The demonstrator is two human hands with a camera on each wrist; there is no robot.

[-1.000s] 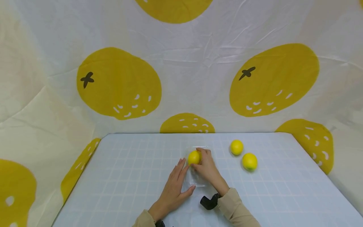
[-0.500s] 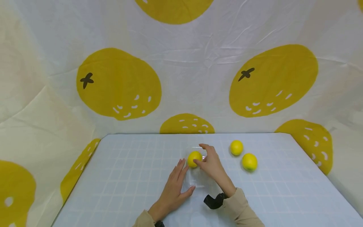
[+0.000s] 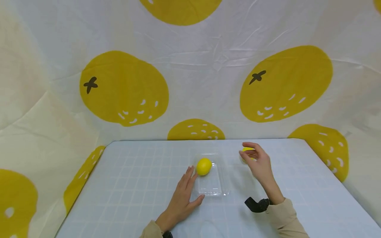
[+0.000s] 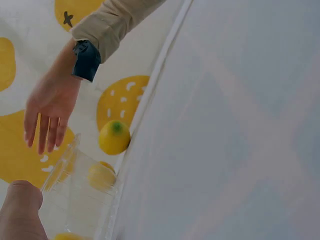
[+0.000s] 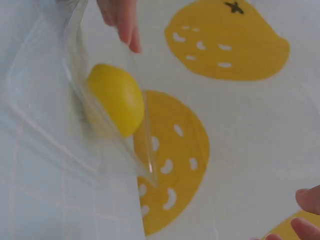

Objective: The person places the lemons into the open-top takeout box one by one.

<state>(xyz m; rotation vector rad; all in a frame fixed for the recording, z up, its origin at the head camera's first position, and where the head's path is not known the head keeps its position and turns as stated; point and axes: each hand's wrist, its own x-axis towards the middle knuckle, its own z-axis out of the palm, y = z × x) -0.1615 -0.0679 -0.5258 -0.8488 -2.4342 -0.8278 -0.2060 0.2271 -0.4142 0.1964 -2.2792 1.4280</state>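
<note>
A lemon (image 3: 203, 166) lies in the far left part of a clear plastic container (image 3: 213, 190). Along that container's left side rests my left hand (image 3: 181, 196), its fingers straight and its thumb spread toward the near edge. My right hand (image 3: 261, 164) hovers to the right of the container with nothing in its curved fingers. Behind those fingers a second lemon (image 3: 247, 149) is partly covered. A third lemon (image 4: 114, 137), green at one end, shows in the left wrist view; the right hand hides it in the head view.
A pale blue checked cloth (image 3: 134, 178) covers the table. Behind it hangs a white curtain (image 3: 205, 92) printed with big yellow fruit. Black wrist gear (image 3: 256, 205) sits below the right hand.
My right hand has let go of the lemon in the container and moved right, over the other lemons. The left hand has stayed in place.
</note>
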